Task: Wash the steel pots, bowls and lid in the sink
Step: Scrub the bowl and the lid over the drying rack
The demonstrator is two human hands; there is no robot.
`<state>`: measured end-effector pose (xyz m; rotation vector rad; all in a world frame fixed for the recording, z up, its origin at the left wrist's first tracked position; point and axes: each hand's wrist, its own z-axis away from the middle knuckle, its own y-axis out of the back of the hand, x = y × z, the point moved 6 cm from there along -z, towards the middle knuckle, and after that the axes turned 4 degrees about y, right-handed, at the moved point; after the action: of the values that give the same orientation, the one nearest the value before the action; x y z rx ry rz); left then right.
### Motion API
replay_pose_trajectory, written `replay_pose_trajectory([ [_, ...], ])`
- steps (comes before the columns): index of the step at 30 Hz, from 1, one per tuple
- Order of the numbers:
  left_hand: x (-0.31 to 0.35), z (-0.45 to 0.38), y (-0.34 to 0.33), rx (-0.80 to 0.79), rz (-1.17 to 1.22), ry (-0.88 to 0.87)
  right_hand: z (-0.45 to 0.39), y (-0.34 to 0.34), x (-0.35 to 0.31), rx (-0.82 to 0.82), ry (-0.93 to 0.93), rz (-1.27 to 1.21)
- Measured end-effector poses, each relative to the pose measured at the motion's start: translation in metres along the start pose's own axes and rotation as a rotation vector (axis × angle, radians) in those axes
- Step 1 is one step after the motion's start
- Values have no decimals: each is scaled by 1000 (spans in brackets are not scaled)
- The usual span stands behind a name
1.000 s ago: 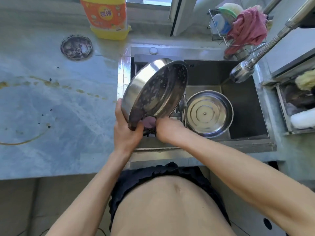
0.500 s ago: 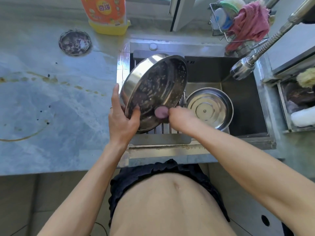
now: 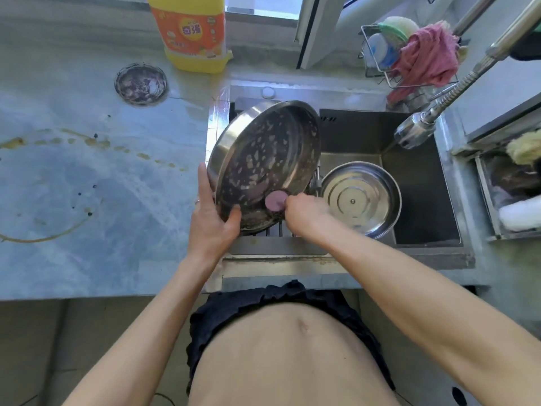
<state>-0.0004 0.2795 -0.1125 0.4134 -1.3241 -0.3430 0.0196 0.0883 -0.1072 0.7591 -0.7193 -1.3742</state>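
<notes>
A wide steel pot is tilted on its side over the left part of the sink, its soiled inside facing me with pale food bits stuck to it. My left hand grips its lower left rim, thumb inside. My right hand pinches a small round pink scrubber against the pot's lower inside wall. A second steel bowl with a ridged lid lying in it sits in the sink to the right.
A yellow detergent bottle stands at the back of the stained grey counter, near a round dirty lid. The faucet head hangs over the sink's right side. A wire rack with a pink cloth sits behind.
The pink scrubber in my right hand has slid from the pot's bottom edge up and along its lower inside wall. My left hand shifted its hold on the rim slightly.
</notes>
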Motion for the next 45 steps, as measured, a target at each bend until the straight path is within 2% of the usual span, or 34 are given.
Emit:
replay_pose_trajectory([
  [3, -16, 10, -13, 10, 25, 84, 12, -16, -37, -96, 132, -68],
  [5, -12, 6, -12, 56, 89, 135, 7, -13, -16, -92, 82, -90],
  [8, 4, -7, -5, 75, 144, 134, 3, 5, 30, 33, -50, 11],
  [11, 19, -17, 5, 80, 118, 118, 0, 20, 35, 116, -73, 110],
  [15, 38, -33, 18, 72, 41, 53, 2, 1, 13, -30, 13, -15],
  [17, 46, -39, 24, 48, 21, 37, 6, 0, 15, -36, 19, -43],
  [21, 48, -45, 18, -66, 83, 118, -2, 36, 56, 199, -151, 21],
  [24, 46, -47, 12, -115, 186, 258, -8, 58, 68, 343, -158, 108],
  [27, 46, -49, 10, -188, 243, 409, -9, 71, 69, 428, -105, 144],
  [30, 51, -53, 9, -251, 182, 438, -9, 78, 57, 503, 5, 168],
  [35, 56, -59, 2, -345, 120, 434, 3, 83, 8, 802, 450, 337],
  [37, 54, -60, 0, -385, 140, 457, 6, 84, 2, 816, 528, 404],
  [38, 53, -60, -1, -398, 154, 473, 8, 91, 2, 810, 508, 410],
  [41, 57, -49, -8, -416, 118, 439, 1, 124, 13, 834, 266, 408],
  [42, 59, -43, -14, -432, 90, 408, -6, 133, 20, 765, 203, 417],
  [45, 61, -29, -29, -476, 47, 367, -7, 147, 38, 665, 208, 359],
])
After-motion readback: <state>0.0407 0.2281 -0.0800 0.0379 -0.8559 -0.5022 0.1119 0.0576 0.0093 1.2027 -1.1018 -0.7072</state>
